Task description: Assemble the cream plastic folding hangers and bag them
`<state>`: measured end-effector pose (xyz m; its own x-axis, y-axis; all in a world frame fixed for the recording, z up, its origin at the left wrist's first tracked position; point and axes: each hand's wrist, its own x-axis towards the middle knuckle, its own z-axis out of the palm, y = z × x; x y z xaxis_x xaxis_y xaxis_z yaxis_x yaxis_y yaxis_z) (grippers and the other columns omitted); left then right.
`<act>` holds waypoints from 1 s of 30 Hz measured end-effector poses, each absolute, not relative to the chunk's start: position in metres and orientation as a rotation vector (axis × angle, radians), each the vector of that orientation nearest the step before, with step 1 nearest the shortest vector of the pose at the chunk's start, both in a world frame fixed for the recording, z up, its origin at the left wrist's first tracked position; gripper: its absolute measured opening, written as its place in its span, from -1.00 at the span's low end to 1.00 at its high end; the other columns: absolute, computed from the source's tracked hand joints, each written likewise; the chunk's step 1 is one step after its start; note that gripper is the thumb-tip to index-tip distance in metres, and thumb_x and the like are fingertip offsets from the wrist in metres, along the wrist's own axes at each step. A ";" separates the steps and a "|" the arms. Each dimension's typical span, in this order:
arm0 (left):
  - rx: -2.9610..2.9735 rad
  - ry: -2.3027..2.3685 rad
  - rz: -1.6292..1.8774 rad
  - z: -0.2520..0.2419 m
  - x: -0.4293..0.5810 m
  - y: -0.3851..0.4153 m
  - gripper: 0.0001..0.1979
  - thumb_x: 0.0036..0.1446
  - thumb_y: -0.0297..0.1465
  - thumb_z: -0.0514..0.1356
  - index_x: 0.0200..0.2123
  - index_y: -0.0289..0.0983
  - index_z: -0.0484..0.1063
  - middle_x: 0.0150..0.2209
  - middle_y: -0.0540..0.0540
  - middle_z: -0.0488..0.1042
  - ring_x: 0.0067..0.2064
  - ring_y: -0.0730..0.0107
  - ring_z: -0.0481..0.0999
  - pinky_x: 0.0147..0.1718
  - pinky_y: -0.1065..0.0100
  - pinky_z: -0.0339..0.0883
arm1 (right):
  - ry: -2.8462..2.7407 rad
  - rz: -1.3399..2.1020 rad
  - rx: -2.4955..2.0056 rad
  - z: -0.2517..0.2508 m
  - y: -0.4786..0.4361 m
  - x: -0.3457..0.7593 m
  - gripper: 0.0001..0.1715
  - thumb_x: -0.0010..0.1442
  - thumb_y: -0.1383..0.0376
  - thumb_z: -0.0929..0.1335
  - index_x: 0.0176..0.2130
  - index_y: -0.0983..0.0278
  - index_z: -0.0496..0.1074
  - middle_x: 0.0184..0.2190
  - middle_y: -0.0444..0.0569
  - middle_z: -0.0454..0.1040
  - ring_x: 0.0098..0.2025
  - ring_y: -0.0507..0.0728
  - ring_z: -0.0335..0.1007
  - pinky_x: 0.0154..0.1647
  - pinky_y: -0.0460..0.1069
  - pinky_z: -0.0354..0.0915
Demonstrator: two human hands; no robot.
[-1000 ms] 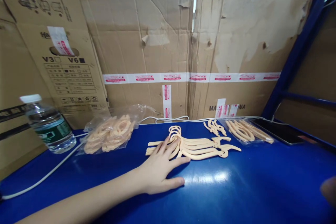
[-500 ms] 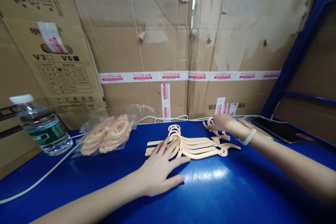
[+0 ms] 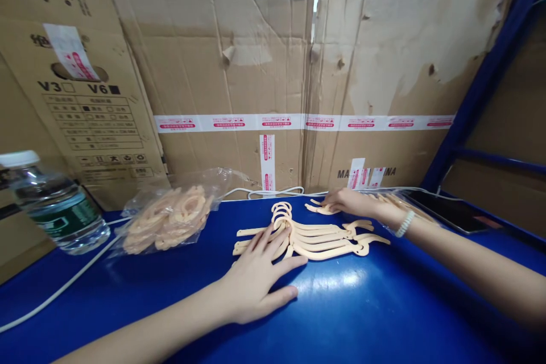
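Several beige plastic hangers (image 3: 322, 235) lie side by side on the blue table, their curved hooks (image 3: 282, 210) gathered at the left end. Over the hook end rests my left hand (image 3: 260, 276), palm down with fingers spread, covering part of the hangers. Behind the row, my right hand (image 3: 347, 202) has its fingers closed on another beige hanger (image 3: 321, 209), whose curved ends stick out to the left. The rest of that piece is hidden by the hand.
Clear bags of beige parts lie at left (image 3: 174, 219) and behind my right wrist (image 3: 398, 205). A water bottle (image 3: 60, 213) stands far left and a dark phone (image 3: 443, 210) lies at right. White cable (image 3: 68, 285) crosses the table. Cardboard sheets (image 3: 230, 85) stand behind.
My right hand has moved left along the back with the hanger in it, nearer the hooks. My left hand stays on the row. The view has shifted slightly.
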<state>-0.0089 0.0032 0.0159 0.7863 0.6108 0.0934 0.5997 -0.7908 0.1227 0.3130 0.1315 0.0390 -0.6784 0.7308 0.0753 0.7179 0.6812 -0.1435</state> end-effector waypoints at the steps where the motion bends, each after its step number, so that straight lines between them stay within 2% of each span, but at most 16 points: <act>1: 2.887 0.981 0.195 0.016 -0.009 0.003 -0.47 0.29 -0.07 0.05 0.30 0.09 0.09 0.43 -0.13 -0.16 0.40 -0.22 -0.27 0.26 -0.32 -0.17 | -2.765 0.157 -1.155 0.040 0.135 0.314 -0.80 0.33 0.26 0.33 -0.14 0.33 0.49 -0.16 0.01 0.53 -0.08 0.15 0.45 0.01 0.13 0.33; 6: 2.886 0.969 0.237 0.014 -0.009 0.003 -0.46 0.28 -0.09 0.08 0.29 0.07 0.11 0.42 -0.15 -0.15 0.40 -0.24 -0.21 0.24 -0.33 -0.14 | -2.623 0.079 -1.120 0.039 0.150 0.319 -0.73 0.29 0.28 0.30 -0.12 0.31 0.55 -0.11 0.17 0.50 -0.02 0.23 0.40 0.05 0.12 0.28; 11: 2.898 0.962 0.274 0.015 -0.007 0.004 -0.45 0.26 -0.10 0.12 0.29 0.05 0.14 0.42 -0.14 -0.13 0.39 -0.25 -0.18 0.24 -0.33 -0.13 | -2.474 0.069 -1.141 0.047 0.133 0.313 -0.68 0.30 0.22 0.28 -0.07 0.31 0.52 -0.08 0.14 0.52 0.00 0.24 0.41 0.07 0.15 0.29; 15: 2.899 0.960 0.295 0.015 -0.005 0.009 -0.46 0.26 -0.11 0.13 0.28 0.05 0.15 0.42 -0.14 -0.13 0.39 -0.24 -0.17 0.24 -0.32 -0.13 | -2.373 0.048 -1.182 0.043 0.081 0.289 -0.53 0.40 0.16 0.13 0.11 0.29 0.40 0.01 0.18 0.48 0.06 0.27 0.39 0.11 0.21 0.28; 17: 2.904 0.965 0.295 0.015 -0.004 0.013 -0.47 0.26 -0.10 0.12 0.27 0.04 0.17 0.42 -0.14 -0.12 0.39 -0.24 -0.16 0.24 -0.32 -0.13 | -2.436 0.075 -1.141 0.032 0.052 0.278 -0.41 0.36 0.05 0.20 0.24 0.28 0.27 0.18 0.19 0.35 0.22 0.29 0.24 0.22 0.20 0.19; 19: 2.907 0.987 0.271 0.016 -0.001 0.018 -0.48 0.27 -0.09 0.10 0.27 0.04 0.18 0.42 -0.16 -0.12 0.39 -0.25 -0.15 0.24 -0.32 -0.12 | -2.550 0.128 -1.117 0.020 0.032 0.271 -0.19 0.28 -0.07 0.26 0.33 0.31 0.13 0.31 0.23 0.14 0.33 0.36 0.03 0.30 0.26 0.07; 22: 2.901 1.021 0.250 0.018 0.003 0.028 -0.49 0.28 -0.08 0.09 0.27 0.05 0.18 0.41 -0.18 -0.10 0.38 -0.25 -0.10 0.23 -0.32 -0.10 | -2.712 0.225 -1.149 0.010 0.026 0.273 -0.01 0.27 -0.15 0.24 0.39 0.36 -0.09 0.38 0.29 -0.12 0.40 0.41 -0.25 0.34 0.37 -0.15; 25: 2.908 1.033 0.243 0.019 0.006 0.039 -0.49 0.29 -0.09 0.08 0.27 0.05 0.17 0.42 -0.17 -0.10 0.38 -0.23 -0.07 0.23 -0.30 -0.07 | -2.761 0.247 -1.161 0.009 0.039 0.282 -0.03 0.31 -0.15 0.19 0.40 0.39 -0.14 0.39 0.27 -0.19 0.41 0.38 -0.32 0.36 0.36 -0.21; 30: 2.909 1.097 0.271 0.021 0.000 0.045 -0.52 0.30 -0.12 0.07 0.25 -0.01 0.23 0.40 -0.20 -0.05 0.37 -0.31 -0.08 0.21 -0.37 -0.10 | -2.736 0.180 -1.122 0.011 0.056 0.289 -0.14 0.34 -0.09 0.19 0.39 0.31 -0.07 0.39 0.19 -0.11 0.41 0.33 -0.26 0.36 0.31 -0.16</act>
